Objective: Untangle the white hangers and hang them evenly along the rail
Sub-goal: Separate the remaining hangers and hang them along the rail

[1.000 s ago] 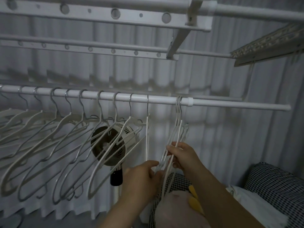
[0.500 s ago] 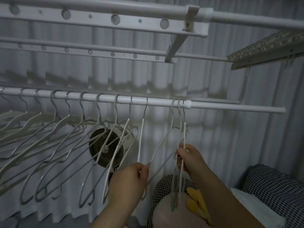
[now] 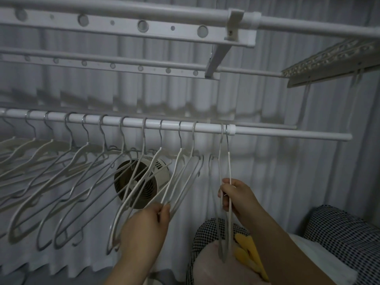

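Several white hangers [image 3: 67,177] hang by metal hooks along the white rail [image 3: 205,128], spread from the left edge to past the middle. My left hand [image 3: 148,225] pinches the lower bar of the hanger [image 3: 186,182] whose hook sits near the rail's middle. Two more hangers [image 3: 225,161] hang close together beside the rail's collar at the right. My right hand [image 3: 236,197] grips these two around their thin arms, which hang straight down.
A round fan [image 3: 141,184] sits behind the hangers against the white curtain. Overhead are drying-rack bars [image 3: 127,23] and a slatted rack [image 3: 333,58] at upper right. Below right lie checked cushions [image 3: 345,235] and a plush toy [image 3: 213,266] with yellow parts.
One hanger has been drawn out of the right-hand cluster and slid left along the rail by my left hand. My right hand stays on the two remaining hangers.
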Available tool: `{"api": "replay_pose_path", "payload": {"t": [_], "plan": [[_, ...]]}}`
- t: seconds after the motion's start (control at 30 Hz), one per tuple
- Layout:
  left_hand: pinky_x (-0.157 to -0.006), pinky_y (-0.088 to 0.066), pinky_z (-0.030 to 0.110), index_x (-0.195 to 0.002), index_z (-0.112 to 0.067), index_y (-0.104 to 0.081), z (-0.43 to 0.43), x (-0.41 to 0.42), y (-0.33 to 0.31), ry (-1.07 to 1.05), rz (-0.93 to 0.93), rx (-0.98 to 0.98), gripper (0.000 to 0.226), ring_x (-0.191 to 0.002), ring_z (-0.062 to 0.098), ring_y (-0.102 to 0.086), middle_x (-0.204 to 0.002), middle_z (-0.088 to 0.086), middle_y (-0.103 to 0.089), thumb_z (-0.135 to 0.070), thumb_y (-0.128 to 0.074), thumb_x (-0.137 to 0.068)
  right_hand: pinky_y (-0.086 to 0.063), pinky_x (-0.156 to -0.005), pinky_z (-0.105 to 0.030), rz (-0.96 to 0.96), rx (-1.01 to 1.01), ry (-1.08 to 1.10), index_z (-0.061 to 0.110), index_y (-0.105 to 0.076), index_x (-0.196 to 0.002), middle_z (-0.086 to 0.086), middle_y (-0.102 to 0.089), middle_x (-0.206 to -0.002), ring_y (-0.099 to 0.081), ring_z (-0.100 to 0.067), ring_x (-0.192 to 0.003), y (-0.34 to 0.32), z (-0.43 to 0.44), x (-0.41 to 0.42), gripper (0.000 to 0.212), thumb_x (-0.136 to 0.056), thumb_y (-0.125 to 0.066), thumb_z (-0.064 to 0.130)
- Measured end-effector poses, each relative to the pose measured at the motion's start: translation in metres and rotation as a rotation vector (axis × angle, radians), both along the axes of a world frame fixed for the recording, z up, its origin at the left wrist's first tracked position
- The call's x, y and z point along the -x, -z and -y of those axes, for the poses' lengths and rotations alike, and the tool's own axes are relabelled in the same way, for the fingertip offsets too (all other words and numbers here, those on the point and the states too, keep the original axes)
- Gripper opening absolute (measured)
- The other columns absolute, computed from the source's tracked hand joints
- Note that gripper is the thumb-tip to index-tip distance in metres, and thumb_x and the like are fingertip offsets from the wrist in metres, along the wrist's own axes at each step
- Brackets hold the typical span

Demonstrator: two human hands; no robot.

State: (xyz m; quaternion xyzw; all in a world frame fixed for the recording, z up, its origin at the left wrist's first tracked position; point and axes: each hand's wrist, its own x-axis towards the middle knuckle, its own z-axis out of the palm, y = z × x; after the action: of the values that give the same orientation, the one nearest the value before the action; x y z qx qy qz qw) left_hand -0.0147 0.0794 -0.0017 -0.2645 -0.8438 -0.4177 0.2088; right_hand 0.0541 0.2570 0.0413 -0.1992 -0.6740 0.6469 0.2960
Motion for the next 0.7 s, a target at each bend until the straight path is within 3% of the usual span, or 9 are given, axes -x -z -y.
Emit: {"api": "replay_pose_path", "payload": {"t": [0.13,0.23,0.37,0.47,0.57,0.7], "plan": [[-0.051,-0.040,0.027,-0.079,-0.020,-0.066,0.0054,0.0017,0.0017,0.003,-0.010,-0.006,0.033,-0.060,0.015,-0.057,-0.058,0.002,-0.061,-0.038,-0.041,-0.090,-0.037,-0.039,-0.022,0.007,0.001,0.005,0.004,-0.046,-0.113,-0.008,-0.053,-0.064,-0.044,-0.008,-0.035,-0.0003,0.0057,0.0057,0.026,-0.088,-0.043,0.000],[-0.054,-0.037,0.028,-0.075,-0.021,-0.063,0.0074,0.0007,0.0020,0.017,-0.033,0.028,0.032,-0.070,0.018,-0.062,-0.056,-0.003,-0.053,-0.038,-0.040,-0.091,-0.037,-0.043,-0.024,0.012,-0.002,0.019,0.003,-0.045,-0.116,-0.008,-0.053,-0.065,-0.044,-0.010,-0.039,0.0004,0.0079,0.0088,0.028,-0.088,-0.044,0.000],[-0.052,-0.031,0.027,-0.074,-0.024,-0.062,0.0081,-0.0002,0.0012,0.010,-0.054,0.072,0.034,-0.069,0.016,-0.059,-0.052,-0.006,-0.045,-0.040,-0.037,-0.092,-0.036,-0.044,-0.025,0.010,-0.005,0.036,0.000,-0.043,-0.120,-0.010,-0.052,-0.067,-0.043,-0.015,-0.046,0.0002,0.0096,0.0099,0.032,-0.088,-0.043,0.000],[-0.053,-0.037,0.029,-0.054,-0.025,-0.044,0.0074,-0.0011,0.0016,0.040,-0.040,0.045,0.040,-0.062,0.016,-0.053,-0.046,-0.007,-0.040,-0.038,-0.040,-0.091,-0.037,-0.041,-0.023,0.009,0.001,0.038,-0.001,-0.042,-0.122,-0.010,-0.051,-0.066,-0.043,-0.014,-0.045,0.0003,0.0097,0.0095,0.033,-0.088,-0.043,-0.001],[-0.045,-0.027,0.024,-0.048,-0.025,-0.035,0.0051,-0.0028,-0.0006,0.042,-0.054,0.046,0.045,-0.056,0.015,-0.054,-0.046,-0.003,-0.050,-0.038,-0.040,-0.091,-0.037,-0.035,-0.019,-0.002,0.010,0.035,0.000,-0.043,-0.120,-0.009,-0.051,-0.065,-0.044,-0.012,-0.042,0.0008,0.0087,0.0089,0.032,-0.088,-0.042,-0.001],[-0.047,-0.026,0.022,-0.048,-0.028,-0.032,-0.0005,-0.0042,-0.0010,0.059,-0.058,0.063,0.045,-0.061,0.015,-0.060,-0.056,0.001,-0.062,-0.038,-0.038,-0.092,-0.036,-0.034,-0.017,-0.011,0.030,0.035,-0.003,-0.044,-0.120,-0.009,-0.051,-0.065,-0.044,-0.012,-0.042,0.0022,0.0054,0.0068,0.032,-0.089,-0.043,-0.001]]}}
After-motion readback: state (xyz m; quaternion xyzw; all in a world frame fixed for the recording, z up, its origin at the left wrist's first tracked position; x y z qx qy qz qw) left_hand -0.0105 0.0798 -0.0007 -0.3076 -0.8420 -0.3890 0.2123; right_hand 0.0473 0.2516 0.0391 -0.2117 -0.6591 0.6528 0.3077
